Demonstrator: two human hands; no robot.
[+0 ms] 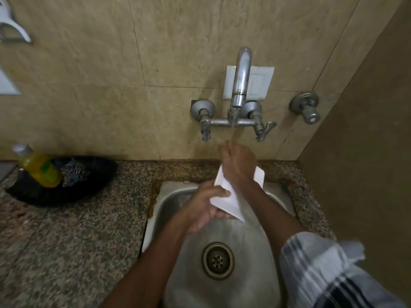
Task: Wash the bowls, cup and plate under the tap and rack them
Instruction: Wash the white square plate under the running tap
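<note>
Striped cloth (329, 270) at the person's right side sits closest to cam, w/ the steel sink (255, 252) and its drain just beyond. Both hands over the sink: left hand (206, 207) closed around the lower edge of a white square plate (224, 201), held tilted. Right hand (239, 163) lies flat on the plate's upper part, fingers spread, under running water from the tap (241, 78). Yellow soap bottle (40, 166) in a dark tray on the tabletop (73, 230), far left.
</note>
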